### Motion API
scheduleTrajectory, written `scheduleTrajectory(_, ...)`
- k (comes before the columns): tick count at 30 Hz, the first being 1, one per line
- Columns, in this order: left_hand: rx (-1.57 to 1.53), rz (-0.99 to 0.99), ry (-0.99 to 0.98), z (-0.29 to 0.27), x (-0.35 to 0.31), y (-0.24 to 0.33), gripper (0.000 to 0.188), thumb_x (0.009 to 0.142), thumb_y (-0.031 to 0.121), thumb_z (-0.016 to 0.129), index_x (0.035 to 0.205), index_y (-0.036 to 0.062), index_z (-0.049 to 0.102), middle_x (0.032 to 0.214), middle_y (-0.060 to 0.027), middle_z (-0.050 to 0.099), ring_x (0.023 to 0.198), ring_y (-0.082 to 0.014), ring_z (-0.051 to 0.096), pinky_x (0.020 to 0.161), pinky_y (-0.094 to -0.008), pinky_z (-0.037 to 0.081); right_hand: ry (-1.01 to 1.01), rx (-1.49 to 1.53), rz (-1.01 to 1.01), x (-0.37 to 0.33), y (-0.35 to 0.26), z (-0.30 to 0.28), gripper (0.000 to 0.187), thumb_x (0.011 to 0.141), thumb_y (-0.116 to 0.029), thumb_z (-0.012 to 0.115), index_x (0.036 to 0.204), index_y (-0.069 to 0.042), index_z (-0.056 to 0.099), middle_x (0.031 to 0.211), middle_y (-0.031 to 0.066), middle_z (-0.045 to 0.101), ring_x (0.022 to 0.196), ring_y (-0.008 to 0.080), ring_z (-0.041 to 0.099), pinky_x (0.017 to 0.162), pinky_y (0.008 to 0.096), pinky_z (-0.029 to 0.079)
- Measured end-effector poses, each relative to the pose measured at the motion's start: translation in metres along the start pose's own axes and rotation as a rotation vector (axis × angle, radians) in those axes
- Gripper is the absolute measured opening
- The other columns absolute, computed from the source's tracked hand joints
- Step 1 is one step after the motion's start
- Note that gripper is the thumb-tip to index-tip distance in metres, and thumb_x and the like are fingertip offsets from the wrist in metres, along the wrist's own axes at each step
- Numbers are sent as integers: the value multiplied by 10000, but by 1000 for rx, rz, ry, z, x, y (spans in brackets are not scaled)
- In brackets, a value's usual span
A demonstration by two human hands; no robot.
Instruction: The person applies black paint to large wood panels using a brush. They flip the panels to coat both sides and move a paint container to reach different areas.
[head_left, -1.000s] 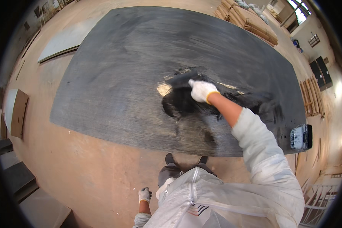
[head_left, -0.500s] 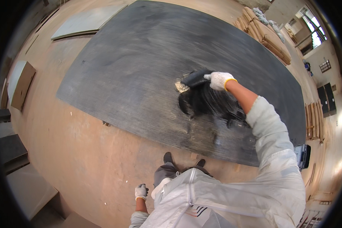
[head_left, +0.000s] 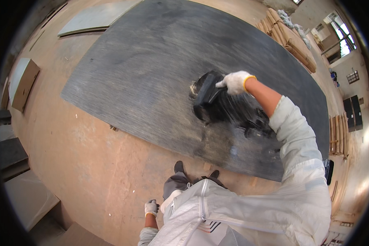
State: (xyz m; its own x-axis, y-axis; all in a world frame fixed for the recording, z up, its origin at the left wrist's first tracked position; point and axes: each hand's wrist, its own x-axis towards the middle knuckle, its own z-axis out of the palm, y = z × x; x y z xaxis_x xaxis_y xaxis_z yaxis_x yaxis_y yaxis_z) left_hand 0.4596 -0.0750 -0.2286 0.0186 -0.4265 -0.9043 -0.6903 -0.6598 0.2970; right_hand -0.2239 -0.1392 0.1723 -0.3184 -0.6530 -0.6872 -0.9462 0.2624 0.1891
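From where I stand, the right hand (head_left: pixel 233 83), in a white glove, has its fingers closed on the near end of a black spreader (head_left: pixel 209 88), just right of the frame's centre. The tool sits on a big dark board (head_left: pixel 123 69), at the left end of a wet black smear (head_left: pixel 229 110). The left hand (head_left: pixel 151 207) hangs off the board at the lower middle, fingers curled; I can't tell whether it pinches anything.

To spread well here, I'd keep the blade's whole edge down with even pressure, since a lifted corner would probably leave ridges like those trailing to the right. Overlapping strokes should draw the thick wet part out thin. The pale patch (head_left: pixel 192 87) left of the blade seems to want covering too.
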Motion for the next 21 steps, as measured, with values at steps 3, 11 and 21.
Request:
scheduleTrajectory(3,7,21,-6,5,-2,6,273,1032,247,592,1187,60,715,722,-116,715,498,-189,601,430,-358,465,68,66,75,17,-1,-3,719,886,-77,581,1572,-276,499,1356,150,697,1204,358,691,941,469,567)
scheduleTrajectory(11,-131,66,19,-2,-1,23,284,1031,235,582,1210,49,701,736,-114,714,496,-175,586,423,-337,449,120,41,19,29,-1,4,701,888,-102,565,1563,-281,511,1349,151,695,1199,349,686,952,443,558)
scheduleTrajectory(21,-149,37,44,6,2,-9,272,1017,215,597,1205,58,714,743,-123,718,489,-194,599,414,-350,458,-15,-6,40,5,23,17,655,890,-106,592,1524,-264,556,1285,122,723,1139,327,711,918,442,568)
